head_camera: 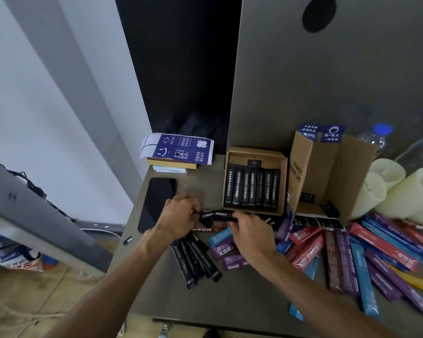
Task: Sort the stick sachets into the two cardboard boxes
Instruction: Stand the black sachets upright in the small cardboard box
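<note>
Between left hand (181,212) and right hand (250,234), black sachets (217,215) gripped endwise

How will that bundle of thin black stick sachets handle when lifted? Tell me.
Probably light: the left hand and right hand hold the bundle of thin black stick sachets by its ends alone. Likely fairly stiff together: it spans between them without visible sagging.

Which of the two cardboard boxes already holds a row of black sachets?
The low, shallow box, left of the two: black sachets lie side by side in it. The taller box beside it shows no such row.
</note>
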The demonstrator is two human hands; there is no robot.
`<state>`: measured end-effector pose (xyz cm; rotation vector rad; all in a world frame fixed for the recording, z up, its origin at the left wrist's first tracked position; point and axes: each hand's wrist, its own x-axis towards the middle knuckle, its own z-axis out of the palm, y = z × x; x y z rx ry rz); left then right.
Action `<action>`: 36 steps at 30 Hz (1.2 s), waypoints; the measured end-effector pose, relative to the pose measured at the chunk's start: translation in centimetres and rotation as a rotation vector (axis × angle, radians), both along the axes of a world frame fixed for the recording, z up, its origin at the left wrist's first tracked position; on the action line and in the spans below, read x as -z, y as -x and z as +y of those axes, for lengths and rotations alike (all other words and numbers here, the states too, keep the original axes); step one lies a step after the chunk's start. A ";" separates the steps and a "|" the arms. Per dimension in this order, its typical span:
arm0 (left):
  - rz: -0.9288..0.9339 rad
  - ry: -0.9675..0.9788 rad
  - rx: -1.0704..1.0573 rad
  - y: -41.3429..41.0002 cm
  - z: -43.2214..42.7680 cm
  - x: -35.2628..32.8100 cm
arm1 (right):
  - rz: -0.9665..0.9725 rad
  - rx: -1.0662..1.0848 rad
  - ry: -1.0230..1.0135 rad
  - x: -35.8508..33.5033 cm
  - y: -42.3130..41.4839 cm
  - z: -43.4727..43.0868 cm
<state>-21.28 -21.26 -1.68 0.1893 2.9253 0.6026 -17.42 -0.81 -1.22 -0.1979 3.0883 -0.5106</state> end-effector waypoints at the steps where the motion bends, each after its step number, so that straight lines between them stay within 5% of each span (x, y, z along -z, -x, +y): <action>1: -0.001 0.017 0.000 -0.1 -0.2 0.1 | -0.003 0.015 0.012 0.1 0.0 0.3; 6: -0.013 -0.071 -0.007 -0.6 -0.5 -0.5 | -0.062 0.121 0.176 -0.2 -0.1 1.6; 16: -0.271 -0.739 -0.132 -5.3 2.5 -3.3 | -0.512 0.285 1.363 -3.6 -1.1 2.0; 22: -0.292 -0.767 -0.163 -6.1 3.6 -2.8 | -0.543 0.205 1.101 -4.9 0.2 4.0; 26: -0.247 -0.788 -0.212 -5.6 3.3 -3.5 | -0.586 0.230 1.169 -5.4 0.8 4.8; 32: -0.139 -1.087 -0.498 -3.8 5.1 -5.0 | -0.569 0.069 0.893 -4.5 -0.7 5.1; 36: -0.193 -0.986 -0.389 -3.1 6.9 -5.5 | -0.443 0.145 1.029 -3.8 -1.1 4.1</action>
